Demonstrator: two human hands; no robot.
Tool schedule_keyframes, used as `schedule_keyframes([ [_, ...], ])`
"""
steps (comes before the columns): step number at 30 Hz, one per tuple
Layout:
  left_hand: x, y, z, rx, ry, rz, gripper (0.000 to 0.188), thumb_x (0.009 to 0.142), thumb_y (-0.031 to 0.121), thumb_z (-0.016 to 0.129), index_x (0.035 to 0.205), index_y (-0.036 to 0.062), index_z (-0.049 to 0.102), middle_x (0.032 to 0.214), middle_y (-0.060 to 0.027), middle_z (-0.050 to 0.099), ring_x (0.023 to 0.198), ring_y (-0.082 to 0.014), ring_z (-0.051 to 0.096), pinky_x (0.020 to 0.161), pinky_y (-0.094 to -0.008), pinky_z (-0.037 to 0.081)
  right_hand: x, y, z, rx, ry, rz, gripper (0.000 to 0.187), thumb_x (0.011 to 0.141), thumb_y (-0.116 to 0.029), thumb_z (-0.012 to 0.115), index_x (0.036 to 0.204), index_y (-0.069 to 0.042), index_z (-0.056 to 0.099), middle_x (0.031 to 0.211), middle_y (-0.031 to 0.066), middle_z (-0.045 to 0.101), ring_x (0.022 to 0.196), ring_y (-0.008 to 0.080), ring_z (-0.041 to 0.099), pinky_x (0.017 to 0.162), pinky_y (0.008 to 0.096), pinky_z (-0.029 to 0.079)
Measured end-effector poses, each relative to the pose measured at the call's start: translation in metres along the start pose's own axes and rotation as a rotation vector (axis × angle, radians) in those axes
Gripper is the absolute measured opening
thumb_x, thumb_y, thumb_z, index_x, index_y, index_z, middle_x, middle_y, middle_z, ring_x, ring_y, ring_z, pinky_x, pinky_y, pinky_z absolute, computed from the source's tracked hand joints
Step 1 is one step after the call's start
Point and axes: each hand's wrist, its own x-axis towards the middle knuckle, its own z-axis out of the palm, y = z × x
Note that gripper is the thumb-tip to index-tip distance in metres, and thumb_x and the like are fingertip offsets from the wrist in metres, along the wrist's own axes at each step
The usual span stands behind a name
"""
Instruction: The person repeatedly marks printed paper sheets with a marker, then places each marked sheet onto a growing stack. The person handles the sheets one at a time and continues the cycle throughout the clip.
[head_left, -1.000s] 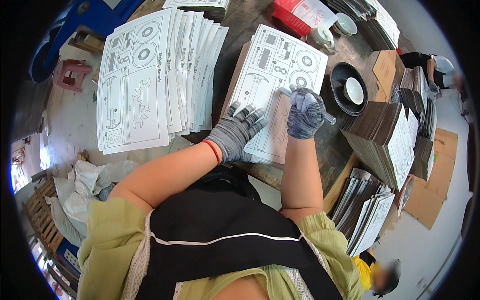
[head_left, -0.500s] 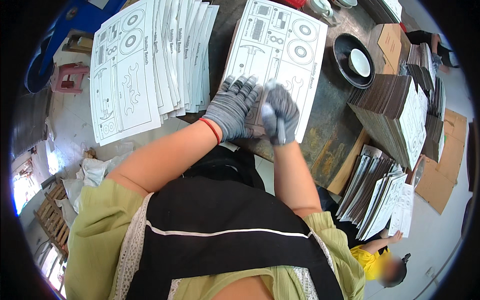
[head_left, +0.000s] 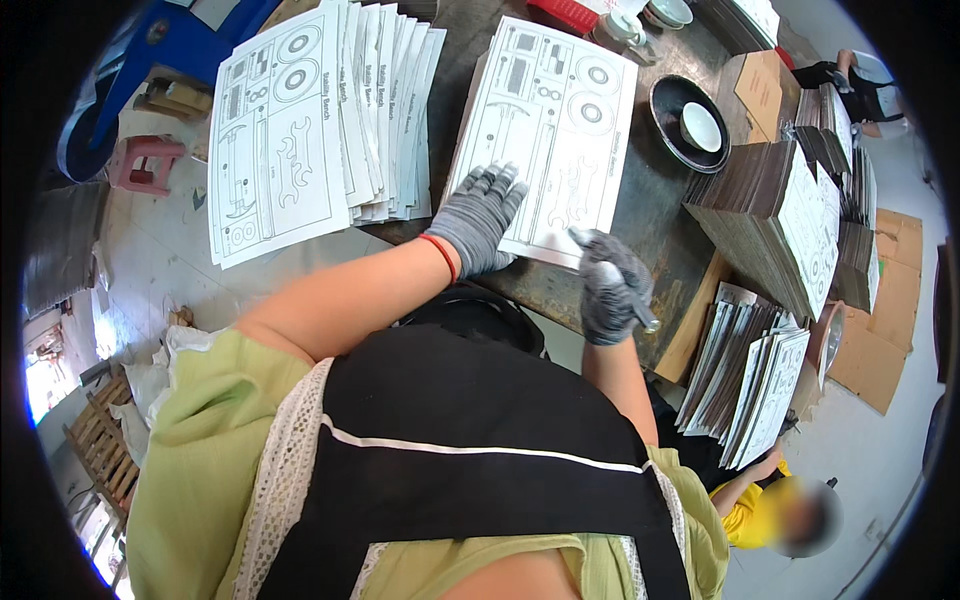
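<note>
A stack of white printed sheets [head_left: 560, 150] with line drawings of wrenches, a hammer and round wheels lies on the dark table. My left hand [head_left: 478, 218], in a grey striped glove, rests on the stack's near left part with its fingers spread. By the near right corner of that stack, my right hand [head_left: 612, 288], also gloved, is closed round a slim silvery tool [head_left: 651, 325]. One end of the tool shows below my fist and a pale tip shows above it; its kind is unclear. To the left, overlapping printed sheets [head_left: 285, 160] are fanned out.
A black bowl [head_left: 662, 112] with a small white bowl [head_left: 700, 127] inside stands to the right. Tall stacks of printed boards [head_left: 745, 205] flank the table [head_left: 650, 210]. A person in yellow [head_left: 745, 520] is at lower right. A pink stool [head_left: 145, 165] stands at left.
My right hand has moved off the printed stack, down and to the right, still holding the slim tool. My left hand stays on the stack. The whole view has shifted slightly.
</note>
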Motion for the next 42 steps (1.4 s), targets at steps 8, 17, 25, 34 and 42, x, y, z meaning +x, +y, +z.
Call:
schedule_keyframes([
  [8, -0.035, -0.002, -0.034, -0.069, 0.01, 0.124, 0.064, 0.082, 0.038, 0.061, 0.134, 0.0037, 0.044, 0.135, -0.0209, 0.045, 0.123, -0.0337, 0.046, 0.103, -0.0391, 0.038, -0.003, -0.023, -0.06, -0.16, 0.247, -0.1, 0.025, 0.085, -0.016, 0.059, 0.09, 0.007, 0.067, 0.084, 0.0134, 0.066, 0.066, 0.0177, 0.059, 0.065, 0.0281, 0.048],
  [17, -0.168, -0.115, -0.104, -0.921, 1.423, -0.361, 0.025, 0.091, 0.008, 0.056, 0.115, -0.0012, 0.059, 0.112, -0.0089, 0.064, 0.095, -0.0138, 0.059, 0.085, -0.0277, 0.047, 0.006, -0.023, -0.072, 0.063, 0.166, -0.024, 0.024, 0.082, -0.018, 0.057, 0.082, 0.005, 0.065, 0.078, 0.0133, 0.064, 0.066, 0.0184, 0.056, 0.068, 0.0317, 0.046],
  [25, -0.215, -0.162, -0.027, -0.224, 0.49, -0.485, 0.045, 0.074, 0.003, 0.054, 0.118, 0.007, 0.06, 0.126, -0.0167, 0.054, 0.121, -0.0332, 0.048, 0.105, -0.0405, 0.037, 0.03, -0.018, -0.008, -0.083, 0.229, 0.088, 0.031, 0.084, -0.024, 0.058, 0.084, 0.006, 0.066, 0.072, 0.0111, 0.063, 0.063, 0.0171, 0.057, 0.062, 0.0312, 0.046],
  [34, -0.001, -0.027, -0.021, -0.063, 0.033, -0.023, 0.11, 0.065, 0.073, 0.061, 0.147, 0.0115, 0.021, 0.152, -0.0167, 0.017, 0.142, -0.036, 0.011, 0.114, -0.0515, 0.002, 0.083, 0.058, 0.015, 0.304, 0.076, 0.137, 0.029, 0.086, -0.026, 0.06, 0.086, 0.003, 0.064, 0.069, 0.0074, 0.059, 0.06, 0.0154, 0.052, 0.067, 0.0327, 0.05],
  [42, 0.014, -0.027, -0.008, -0.09, -0.096, -0.026, 0.113, 0.063, 0.073, 0.062, 0.148, 0.0117, 0.02, 0.153, -0.0169, 0.016, 0.142, -0.0333, 0.013, 0.114, -0.0518, 0.001, 0.132, 0.094, 0.047, 0.367, 0.153, 0.084, 0.017, 0.082, -0.011, 0.055, 0.067, -0.002, 0.053, 0.07, 0.0067, 0.056, 0.065, 0.0185, 0.051, 0.074, 0.0335, 0.048],
])
